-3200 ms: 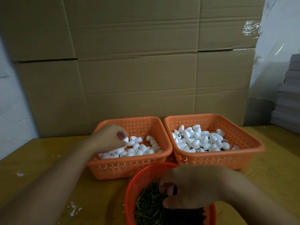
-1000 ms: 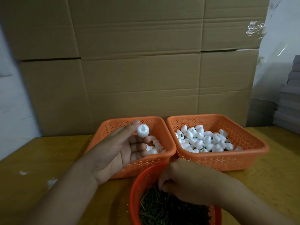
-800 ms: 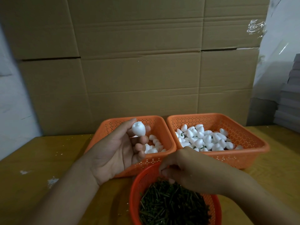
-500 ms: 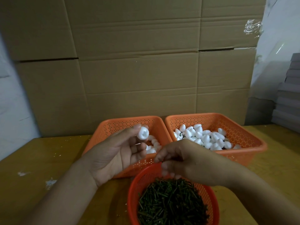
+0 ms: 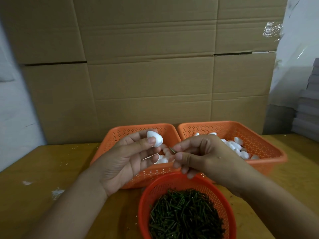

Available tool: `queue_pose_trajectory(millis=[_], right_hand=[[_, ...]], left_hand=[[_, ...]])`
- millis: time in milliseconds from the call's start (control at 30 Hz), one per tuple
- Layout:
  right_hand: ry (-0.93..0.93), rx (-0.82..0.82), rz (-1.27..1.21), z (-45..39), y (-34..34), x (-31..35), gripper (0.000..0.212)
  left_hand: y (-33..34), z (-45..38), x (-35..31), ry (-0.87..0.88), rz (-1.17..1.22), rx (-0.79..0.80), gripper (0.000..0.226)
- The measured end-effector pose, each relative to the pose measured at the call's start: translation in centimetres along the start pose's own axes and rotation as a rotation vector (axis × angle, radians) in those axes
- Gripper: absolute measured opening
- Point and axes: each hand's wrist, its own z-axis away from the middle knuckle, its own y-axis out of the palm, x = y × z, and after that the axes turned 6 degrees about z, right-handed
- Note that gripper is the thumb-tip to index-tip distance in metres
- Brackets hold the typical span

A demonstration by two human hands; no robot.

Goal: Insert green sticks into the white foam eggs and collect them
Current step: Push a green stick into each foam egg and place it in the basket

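Egg (image 5: 154, 138) pinched in left hand (image 5: 124, 159), stick (image 5: 172, 150) pinched by right hand (image 5: 202, 156), tip near egg

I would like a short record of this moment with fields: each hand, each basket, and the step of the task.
left hand: holds one white foam egg at the fingertips
right hand: pinches a green stick, tip pointing toward the egg
left square basket: foam eggs inside
right square basket: foam eggs inside
round basket: full of green sticks
table: wooden, white crumbs on it
step: stick not yet in the egg
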Motion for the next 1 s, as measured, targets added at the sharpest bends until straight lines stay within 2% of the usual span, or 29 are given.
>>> queue_pose_trajectory(millis=[100,267,433,767,1000], right_hand=[[0.012,0.01,-0.027,0.01,0.15,0.06,0.017],[0.032,-0.011,-0.03,0.18,0.49,0.33,0.004],[0.041,-0.058,0.046,0.16,0.72,0.63,0.01],[0.068,-0.035,0.111,0.18,0.96,0.76,0.019],[0.073,-0.045,0.095,0.12,0.9,0.7,0.015]], left_hand=[[-0.05,-0.02,-0.06,0.008,-0.005,0.016,0.047],[-0.14,0.07,-0.1,0.01,-0.024,0.043,0.044],[-0.07,0.16,-0.1,0.016,-0.05,0.043,0.046],[0.17,0.39,-0.11,0.014,-0.072,0.043,0.047],[0.56,0.64,-0.25,0.003,-0.074,0.036,0.048]])
